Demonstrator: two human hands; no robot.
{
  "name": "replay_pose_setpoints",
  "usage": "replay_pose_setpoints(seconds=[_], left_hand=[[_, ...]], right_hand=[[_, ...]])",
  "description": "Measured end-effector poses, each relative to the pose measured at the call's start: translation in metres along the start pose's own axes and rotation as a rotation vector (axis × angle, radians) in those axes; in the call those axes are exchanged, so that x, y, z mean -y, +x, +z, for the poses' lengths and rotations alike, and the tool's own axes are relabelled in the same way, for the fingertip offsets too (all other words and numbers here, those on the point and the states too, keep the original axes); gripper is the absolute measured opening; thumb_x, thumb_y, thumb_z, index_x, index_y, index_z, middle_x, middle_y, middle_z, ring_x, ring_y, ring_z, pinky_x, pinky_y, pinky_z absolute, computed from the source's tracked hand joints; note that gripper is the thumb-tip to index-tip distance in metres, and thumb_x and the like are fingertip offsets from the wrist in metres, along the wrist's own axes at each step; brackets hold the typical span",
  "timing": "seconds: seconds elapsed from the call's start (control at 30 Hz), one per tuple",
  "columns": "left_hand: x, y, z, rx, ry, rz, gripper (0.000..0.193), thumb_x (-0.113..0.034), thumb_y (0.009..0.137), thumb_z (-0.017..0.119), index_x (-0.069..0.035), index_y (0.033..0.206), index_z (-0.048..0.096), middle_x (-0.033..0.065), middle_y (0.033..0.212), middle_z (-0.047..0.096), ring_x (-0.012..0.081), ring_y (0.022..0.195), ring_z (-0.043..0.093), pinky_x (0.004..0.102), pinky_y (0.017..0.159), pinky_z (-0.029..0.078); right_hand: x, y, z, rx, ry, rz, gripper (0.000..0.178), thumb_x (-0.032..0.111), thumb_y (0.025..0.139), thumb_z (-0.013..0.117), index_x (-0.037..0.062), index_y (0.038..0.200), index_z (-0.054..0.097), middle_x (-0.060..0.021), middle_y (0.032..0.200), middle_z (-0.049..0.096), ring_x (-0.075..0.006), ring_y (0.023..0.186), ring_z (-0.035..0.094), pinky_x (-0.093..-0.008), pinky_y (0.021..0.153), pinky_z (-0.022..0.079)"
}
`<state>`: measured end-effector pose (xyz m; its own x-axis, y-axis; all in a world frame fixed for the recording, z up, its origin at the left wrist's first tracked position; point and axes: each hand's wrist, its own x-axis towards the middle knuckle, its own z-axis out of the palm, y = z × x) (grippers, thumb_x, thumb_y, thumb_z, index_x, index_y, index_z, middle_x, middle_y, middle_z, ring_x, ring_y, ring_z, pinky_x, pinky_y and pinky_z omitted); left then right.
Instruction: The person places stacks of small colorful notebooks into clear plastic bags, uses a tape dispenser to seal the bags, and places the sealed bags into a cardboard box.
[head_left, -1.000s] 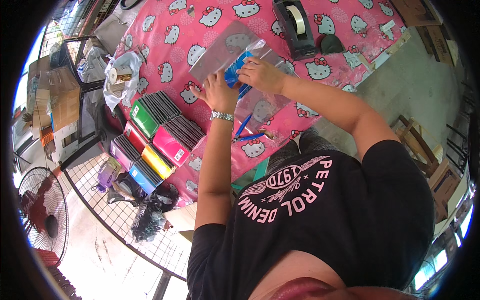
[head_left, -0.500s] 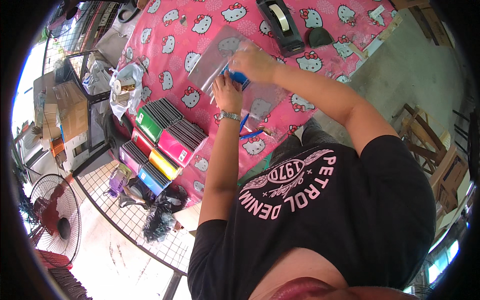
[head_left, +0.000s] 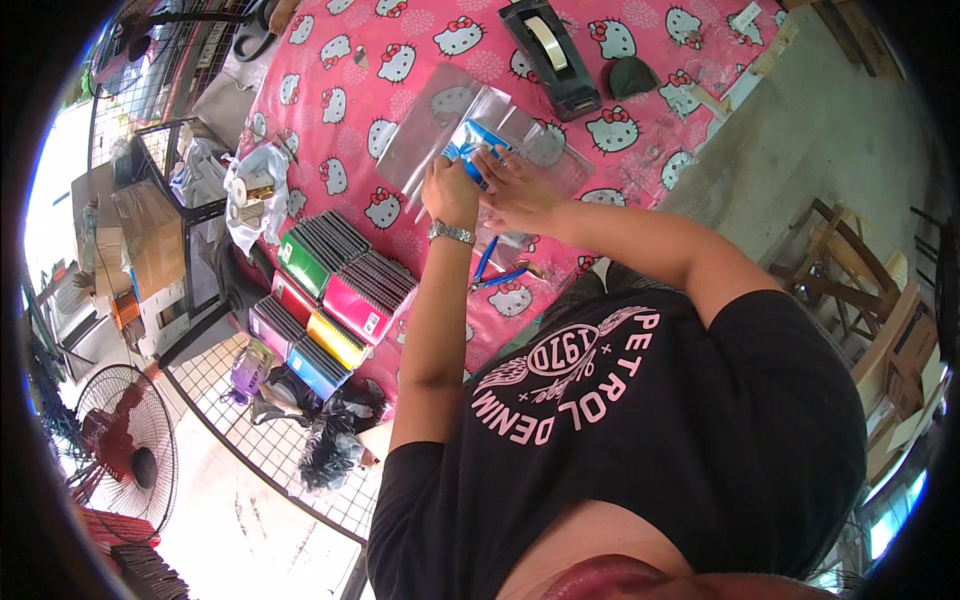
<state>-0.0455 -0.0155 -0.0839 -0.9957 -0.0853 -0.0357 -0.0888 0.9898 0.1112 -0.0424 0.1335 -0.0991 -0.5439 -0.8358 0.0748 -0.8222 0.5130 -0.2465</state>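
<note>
On the pink cartoon-cat tablecloth (head_left: 330, 100), a flat blue item (head_left: 483, 137) lies under shiny, crinkled clear plastic; its exact kind is hard to make out. My left hand (head_left: 452, 190), with a metal watch at the wrist, is closed at its near left edge, pinching the plastic there. My right hand (head_left: 518, 192) rests on its right side, fingers stretched out and pressing flat. Clear plastic sheets or bags (head_left: 412, 130) spread beneath and around it. Close to my wrists lie blue-handled pliers or cutters (head_left: 500, 276).
Stacks of spiral notebooks (head_left: 335, 290) in several colours stand left of my left forearm. Beyond my hands sits a black tape dispenser (head_left: 553, 60) beside a dark rounded object (head_left: 630, 77). A white plastic bag (head_left: 257, 195), cardboard boxes (head_left: 150, 235) and a fan (head_left: 125, 450) are at left.
My right hand, blurred above the blue item before, has come down and nearer to me, onto its right side. The clear plastic now spreads further right, crinkled over the blue item.
</note>
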Motion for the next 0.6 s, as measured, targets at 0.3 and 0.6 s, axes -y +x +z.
replay_pose_setpoints(seconds=[0.3, 0.6], left_hand=[[-0.008, -0.006, 0.017, -0.056, 0.072, -0.020, 0.020, -0.017, 0.089, 0.049, -0.004, 0.082, 0.062, 0.0108, 0.082, 0.060, 0.0290, 0.081, 0.059, 0.0412, 0.070, 0.049], [-0.019, -0.022, 0.028, -0.092, 0.126, 0.040, 0.030, -0.021, 0.094, 0.042, 0.005, 0.101, 0.056, 0.0151, 0.092, 0.058, 0.0304, 0.086, 0.057, 0.0432, 0.079, 0.044]], right_hand=[[-0.027, -0.005, -0.008, -0.243, 0.484, 0.134, 0.054, 0.036, 0.079, 0.062, 0.0010, 0.119, 0.053, -0.0253, 0.131, 0.044, -0.0400, 0.125, 0.038, -0.0526, 0.103, 0.024], [-0.150, -0.047, -0.055, -0.352, 1.214, 1.083, 0.019, 0.022, 0.083, 0.067, 0.0031, 0.085, 0.066, -0.0065, 0.079, 0.060, -0.0176, 0.074, 0.057, -0.0316, 0.066, 0.046]])
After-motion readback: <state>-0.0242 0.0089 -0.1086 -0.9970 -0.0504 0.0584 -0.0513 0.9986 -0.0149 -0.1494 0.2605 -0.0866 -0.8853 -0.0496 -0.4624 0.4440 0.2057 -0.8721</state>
